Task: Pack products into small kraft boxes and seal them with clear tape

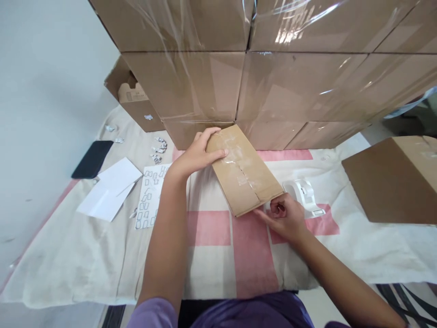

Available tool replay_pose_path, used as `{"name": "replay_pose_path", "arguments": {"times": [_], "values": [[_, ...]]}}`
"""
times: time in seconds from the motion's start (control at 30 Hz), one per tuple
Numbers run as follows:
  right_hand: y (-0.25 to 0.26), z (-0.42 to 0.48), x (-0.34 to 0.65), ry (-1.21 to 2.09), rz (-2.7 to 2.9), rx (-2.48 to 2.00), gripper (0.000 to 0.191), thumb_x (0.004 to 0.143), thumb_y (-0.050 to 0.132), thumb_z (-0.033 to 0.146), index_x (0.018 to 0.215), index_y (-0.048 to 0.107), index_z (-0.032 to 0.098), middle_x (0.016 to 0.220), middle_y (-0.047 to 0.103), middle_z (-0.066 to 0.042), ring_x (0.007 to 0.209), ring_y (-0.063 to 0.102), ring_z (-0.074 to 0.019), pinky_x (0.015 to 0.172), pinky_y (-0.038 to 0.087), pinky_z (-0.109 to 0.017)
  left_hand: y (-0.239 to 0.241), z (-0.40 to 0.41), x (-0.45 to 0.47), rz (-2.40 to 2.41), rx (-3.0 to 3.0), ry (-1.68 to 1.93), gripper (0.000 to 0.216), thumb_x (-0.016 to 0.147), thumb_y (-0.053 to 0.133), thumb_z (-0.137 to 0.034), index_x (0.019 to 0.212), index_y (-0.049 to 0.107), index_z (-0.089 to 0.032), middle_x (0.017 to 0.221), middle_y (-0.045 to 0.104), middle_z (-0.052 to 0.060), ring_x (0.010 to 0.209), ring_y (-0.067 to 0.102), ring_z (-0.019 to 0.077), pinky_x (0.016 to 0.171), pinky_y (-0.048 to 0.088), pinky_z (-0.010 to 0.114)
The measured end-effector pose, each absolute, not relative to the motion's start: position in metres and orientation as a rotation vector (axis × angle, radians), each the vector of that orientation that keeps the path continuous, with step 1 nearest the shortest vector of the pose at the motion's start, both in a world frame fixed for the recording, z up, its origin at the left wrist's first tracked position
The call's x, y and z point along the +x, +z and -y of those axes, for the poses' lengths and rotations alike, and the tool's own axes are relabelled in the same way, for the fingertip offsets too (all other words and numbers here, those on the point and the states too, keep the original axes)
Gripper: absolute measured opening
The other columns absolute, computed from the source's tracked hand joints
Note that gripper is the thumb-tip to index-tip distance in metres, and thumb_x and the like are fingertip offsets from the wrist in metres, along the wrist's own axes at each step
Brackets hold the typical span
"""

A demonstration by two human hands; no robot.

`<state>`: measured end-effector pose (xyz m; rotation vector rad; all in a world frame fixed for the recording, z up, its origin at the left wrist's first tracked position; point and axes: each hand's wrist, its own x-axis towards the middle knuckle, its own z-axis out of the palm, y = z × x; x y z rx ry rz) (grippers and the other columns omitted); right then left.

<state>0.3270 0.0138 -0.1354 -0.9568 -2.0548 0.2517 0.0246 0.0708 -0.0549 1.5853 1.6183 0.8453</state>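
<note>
Because the small cardboard box is held at a slant over the cloth-covered desk, in front of the stacked cartons, a steady left hand matters most. It grasps the box's far left end, thumb laid on the top face and fingers over the edge; that grip should be firm without denting the panel. The right hand is at the near right corner, fingers curled and one digit reaching along the lower edge; whether it pinches anything there cannot be made out. Pressing from mid-edge outward, slowly, should keep creases out of that corner. Clear tape over the top seam looks wrinkled in places, so a firm thumb stroke would probably help it. Backing the box against the desk would let both hands press harder. Mind the white tape dispenser, just beside the right hand.
</note>
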Motion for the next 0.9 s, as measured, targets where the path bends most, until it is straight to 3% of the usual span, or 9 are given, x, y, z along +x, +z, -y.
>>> {"name": "replay_pose_path", "arguments": {"times": [0.1,0.27,0.47,0.63,0.8,0.9], "values": [[-0.136,-0.014,0.328,0.237,2.083,-0.957,0.046,0.082,0.078,0.053,0.083,0.042,0.025,0.057,0.047,0.009,0.044,0.044,-0.0079,0.043,0.036,-0.021,-0.058,-0.072,0.022,-1.609,1.603,0.85,0.072,0.08,0.071,-0.048,0.145,0.044,-0.033,0.142,0.044,0.008,0.136,0.046,0.0301,0.118,0.038,0.05],[-0.135,-0.011,0.325,0.268,2.05,-0.946,0.029,0.091,0.068,0.037,0.083,0.042,0.025,0.057,0.046,0.009,0.044,0.044,-0.0079,0.045,0.037,-0.02,-0.061,-0.073,0.021,-1.606,1.621,0.866,0.073,0.08,0.071,-0.049,0.145,0.043,-0.033,0.143,0.044,0.008,0.135,0.046,0.03,0.118,0.037,0.049],[-0.139,-0.006,0.321,0.269,2.035,-1.1,0.05,0.075,0.082,0.053,0.084,0.042,0.026,0.057,0.046,0.01,0.044,0.043,-0.0097,0.042,0.036,-0.022,-0.059,-0.07,0.022,-1.601,1.609,0.896,0.071,0.078,0.069,-0.047,0.143,0.044,-0.032,0.146,0.044,0.007,0.137,0.043,0.0312,0.119,0.036,0.049],[-0.149,-0.007,0.324,0.334,2.021,-1.051,0.026,0.091,0.067,0.038,0.089,0.044,0.025,0.059,0.047,0.009,0.047,0.046,-0.0101,0.048,0.039,-0.023,-0.061,-0.069,0.021,-1.601,1.596,0.924,0.071,0.078,0.07,-0.047,0.142,0.045,-0.033,0.144,0.045,0.007,0.137,0.045,0.0313,0.12,0.035,0.051],[-0.154,-0.005,0.32,0.321,2.011,-1.168,0.054,0.075,0.082,0.057,0.095,0.043,0.025,0.064,0.046,0.009,0.048,0.043,-0.0107,0.046,0.034,-0.024,-0.06,-0.068,0.022,-1.617,1.57,0.917,0.075,0.078,0.071,-0.05,0.146,0.044,-0.031,0.141,0.044,0.008,0.135,0.047,0.0297,0.119,0.036,0.048],[-0.152,-0.004,0.317,0.319,2.013,-1.146,0.056,0.074,0.081,0.059,0.098,0.044,0.024,0.065,0.045,0.009,0.049,0.043,-0.0108,0.046,0.034,-0.024,-0.06,-0.068,0.021,-1.623,1.571,0.919,0.076,0.079,0.072,-0.049,0.146,0.044,-0.03,0.142,0.044,0.009,0.135,0.047,0.0298,0.119,0.036,0.047]]}}
